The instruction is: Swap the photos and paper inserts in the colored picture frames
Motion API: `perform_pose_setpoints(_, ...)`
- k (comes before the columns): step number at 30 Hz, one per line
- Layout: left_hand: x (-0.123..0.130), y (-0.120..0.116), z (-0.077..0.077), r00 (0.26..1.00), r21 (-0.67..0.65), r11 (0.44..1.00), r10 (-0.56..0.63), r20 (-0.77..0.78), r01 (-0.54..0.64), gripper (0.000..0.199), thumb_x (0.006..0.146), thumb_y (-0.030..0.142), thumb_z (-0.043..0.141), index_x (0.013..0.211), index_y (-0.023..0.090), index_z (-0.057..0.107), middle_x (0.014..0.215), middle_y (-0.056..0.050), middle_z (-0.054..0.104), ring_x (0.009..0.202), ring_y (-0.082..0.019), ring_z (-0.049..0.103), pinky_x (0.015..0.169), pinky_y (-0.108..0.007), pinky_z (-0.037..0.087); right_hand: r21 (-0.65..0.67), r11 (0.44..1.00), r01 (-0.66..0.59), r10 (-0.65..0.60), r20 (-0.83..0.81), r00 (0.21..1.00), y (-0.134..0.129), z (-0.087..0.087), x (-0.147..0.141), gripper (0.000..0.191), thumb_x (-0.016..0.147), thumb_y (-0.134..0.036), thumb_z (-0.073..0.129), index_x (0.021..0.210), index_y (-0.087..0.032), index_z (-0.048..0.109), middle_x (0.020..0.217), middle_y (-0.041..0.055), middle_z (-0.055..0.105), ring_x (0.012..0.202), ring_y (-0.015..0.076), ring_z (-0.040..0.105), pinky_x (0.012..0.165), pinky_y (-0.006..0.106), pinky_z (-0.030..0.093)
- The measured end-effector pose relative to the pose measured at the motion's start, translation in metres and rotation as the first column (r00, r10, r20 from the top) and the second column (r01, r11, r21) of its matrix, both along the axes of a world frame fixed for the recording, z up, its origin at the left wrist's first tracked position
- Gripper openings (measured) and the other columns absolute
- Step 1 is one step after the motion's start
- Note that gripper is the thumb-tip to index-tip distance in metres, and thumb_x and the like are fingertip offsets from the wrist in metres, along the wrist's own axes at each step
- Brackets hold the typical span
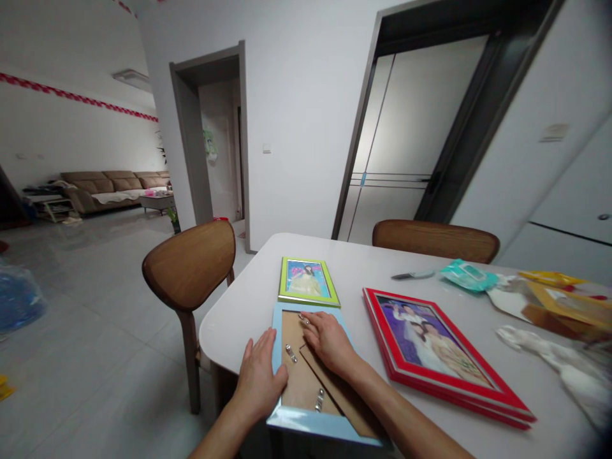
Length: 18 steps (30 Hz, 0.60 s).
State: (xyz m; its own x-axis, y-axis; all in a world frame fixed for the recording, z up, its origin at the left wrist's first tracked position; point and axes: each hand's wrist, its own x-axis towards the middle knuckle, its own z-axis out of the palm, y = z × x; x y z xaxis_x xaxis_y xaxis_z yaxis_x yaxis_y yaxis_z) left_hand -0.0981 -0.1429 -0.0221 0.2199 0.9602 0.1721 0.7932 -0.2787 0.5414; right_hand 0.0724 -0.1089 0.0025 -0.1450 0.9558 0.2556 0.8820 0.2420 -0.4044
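Observation:
A light blue picture frame [312, 419] lies back side up at the table's near edge, with a brown backing board [299, 382] and several metal clips [291, 353] on it. My left hand [261, 376] rests on the frame's left edge, fingers extended and apart. My right hand [329, 341] is over the board's upper right, its fingertips pressed at the top metal clip [303, 319]. Whether the fingers grip that clip is hard to tell. Under my right forearm runs a brown stand flap [335, 389].
Beyond the blue frame lies a green-framed photo [308, 280]. Red frames [430, 344] are stacked at the right. Farther back are a knife [414, 275], a teal packet [468, 275], a cardboard box [564, 309] and white gloves [549, 350]. Wooden chairs [191, 268] stand around the table [239, 306].

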Motion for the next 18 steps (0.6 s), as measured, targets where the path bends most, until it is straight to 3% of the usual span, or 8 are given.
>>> perform_pose_setpoints(3,0.0,-0.001,0.001,1.0,-0.006,1.0,-0.005,-0.007,0.005,0.06,0.068,0.023,0.038,0.125,0.007,0.03,0.13,-0.01,0.035,0.12,-0.018,0.029,0.103,-0.037,0.012,-0.094,0.965,-0.246,0.234,-0.118,0.965,-0.033,0.013,0.013,0.031,0.07,-0.021,0.048,0.099,-0.023,0.059,0.112,0.0059,0.049,0.104,0.0165,0.043,0.091,0.028,0.03)
perform_pose_setpoints(6,0.001,-0.002,0.002,1.0,-0.012,1.0,-0.006,-0.02,0.005,0.06,0.068,0.023,0.037,0.125,0.007,0.03,0.131,-0.011,0.034,0.121,-0.018,0.028,0.103,-0.037,0.011,-0.237,0.9,-0.367,0.327,-0.193,0.925,-0.062,0.021,0.021,0.025,0.062,-0.018,0.055,0.084,-0.026,0.065,0.118,0.0035,0.045,0.11,0.0186,0.039,0.095,0.033,0.026)
perform_pose_setpoints(12,0.002,-0.003,0.003,1.0,-0.012,1.0,0.004,0.013,-0.003,0.058,0.068,0.022,0.037,0.124,0.008,0.032,0.13,-0.01,0.035,0.121,-0.018,0.028,0.103,-0.038,0.01,-0.181,0.935,-0.304,0.275,-0.167,0.947,-0.069,0.01,0.017,0.012,0.067,-0.025,0.054,0.069,-0.025,0.066,0.114,0.003,0.049,0.109,0.0193,0.039,0.095,0.036,0.025)
perform_pose_setpoints(18,0.002,-0.004,0.005,1.0,-0.014,1.0,0.001,0.014,-0.001,0.057,0.069,0.023,0.037,0.124,0.009,0.033,0.131,-0.01,0.035,0.121,-0.018,0.027,0.103,-0.038,0.011,-0.121,0.989,-0.09,0.08,-0.083,0.993,-0.064,0.007,0.019,0.037,0.065,-0.029,0.054,0.1,-0.02,0.058,0.114,0.0093,0.049,0.104,0.0216,0.044,0.089,0.034,0.031)
